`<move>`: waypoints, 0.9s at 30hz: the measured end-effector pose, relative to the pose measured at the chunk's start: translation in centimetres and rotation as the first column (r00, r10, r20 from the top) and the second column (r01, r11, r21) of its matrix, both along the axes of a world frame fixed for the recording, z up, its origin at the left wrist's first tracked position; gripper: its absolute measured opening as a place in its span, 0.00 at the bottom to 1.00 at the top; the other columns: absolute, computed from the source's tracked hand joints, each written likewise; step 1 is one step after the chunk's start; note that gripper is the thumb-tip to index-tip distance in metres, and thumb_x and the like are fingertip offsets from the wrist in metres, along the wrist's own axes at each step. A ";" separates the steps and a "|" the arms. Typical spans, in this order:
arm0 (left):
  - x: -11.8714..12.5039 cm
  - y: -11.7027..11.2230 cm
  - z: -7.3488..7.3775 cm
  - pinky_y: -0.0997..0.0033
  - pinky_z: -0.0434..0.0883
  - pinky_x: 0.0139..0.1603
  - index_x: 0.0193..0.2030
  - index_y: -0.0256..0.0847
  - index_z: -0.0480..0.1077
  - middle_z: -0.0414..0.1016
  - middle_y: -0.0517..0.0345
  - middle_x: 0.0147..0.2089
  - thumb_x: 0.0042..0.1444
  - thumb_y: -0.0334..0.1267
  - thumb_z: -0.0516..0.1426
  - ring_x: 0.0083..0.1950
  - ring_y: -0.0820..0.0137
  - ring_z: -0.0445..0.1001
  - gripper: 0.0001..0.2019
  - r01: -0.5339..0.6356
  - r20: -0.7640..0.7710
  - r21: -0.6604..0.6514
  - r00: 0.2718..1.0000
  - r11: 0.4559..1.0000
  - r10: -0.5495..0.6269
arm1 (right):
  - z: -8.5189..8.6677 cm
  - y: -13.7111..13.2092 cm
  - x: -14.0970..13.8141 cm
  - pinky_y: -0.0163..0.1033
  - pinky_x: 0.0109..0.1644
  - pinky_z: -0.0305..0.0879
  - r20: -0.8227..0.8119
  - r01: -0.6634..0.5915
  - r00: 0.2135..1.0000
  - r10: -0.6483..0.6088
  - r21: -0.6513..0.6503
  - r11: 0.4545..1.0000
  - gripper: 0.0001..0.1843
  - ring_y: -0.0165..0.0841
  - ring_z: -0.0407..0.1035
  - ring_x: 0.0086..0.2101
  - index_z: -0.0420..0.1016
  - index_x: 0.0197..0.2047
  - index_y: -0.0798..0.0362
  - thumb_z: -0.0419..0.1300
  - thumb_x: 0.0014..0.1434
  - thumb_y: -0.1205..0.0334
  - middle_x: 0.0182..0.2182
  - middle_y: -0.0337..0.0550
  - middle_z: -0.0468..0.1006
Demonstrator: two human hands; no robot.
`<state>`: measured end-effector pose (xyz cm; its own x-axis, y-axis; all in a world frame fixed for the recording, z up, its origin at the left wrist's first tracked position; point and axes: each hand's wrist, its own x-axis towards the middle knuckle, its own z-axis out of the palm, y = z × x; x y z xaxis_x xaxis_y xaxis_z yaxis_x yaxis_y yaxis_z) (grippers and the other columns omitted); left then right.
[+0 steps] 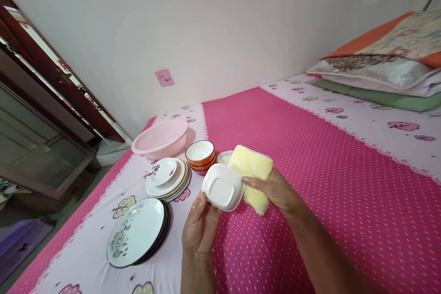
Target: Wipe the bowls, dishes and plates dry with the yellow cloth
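My left hand (201, 223) grips the lower left edge of a small white dish (222, 189), tilted so that its underside with a raised rim faces me. My right hand (274, 190) is closed on a fluffy yellow cloth (251, 163), which hangs down below the thumb. The cloth and right thumb meet the dish's right side. Just behind the dish stands a stack of orange bowls (200, 154) with white insides. A pale plate (224, 157) shows partly behind the dish and cloth.
On the pink bedspread (327, 183), left of my hands, are a stack of small plates (161, 172), a stack of large dark-rimmed plates (138, 232) and a pink basin (161, 138). Folded bedding and pillows (382, 71) lie at far right. A wall (220, 32) rises behind.
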<state>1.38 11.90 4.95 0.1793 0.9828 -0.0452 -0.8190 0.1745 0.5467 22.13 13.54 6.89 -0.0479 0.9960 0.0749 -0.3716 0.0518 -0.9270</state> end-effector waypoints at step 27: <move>2.2 -2.0 2.3 0.57 0.73 0.63 0.57 0.41 0.79 0.83 0.46 0.56 0.61 0.41 0.67 0.60 0.54 0.78 0.18 0.041 -0.418 0.186 0.908 0.982 0.041 | 2.2 -1.4 -2.0 0.50 0.69 0.64 0.349 0.039 0.909 -0.229 0.476 0.879 0.20 0.43 0.69 0.63 0.74 0.62 0.48 0.62 0.67 0.60 0.62 0.49 0.77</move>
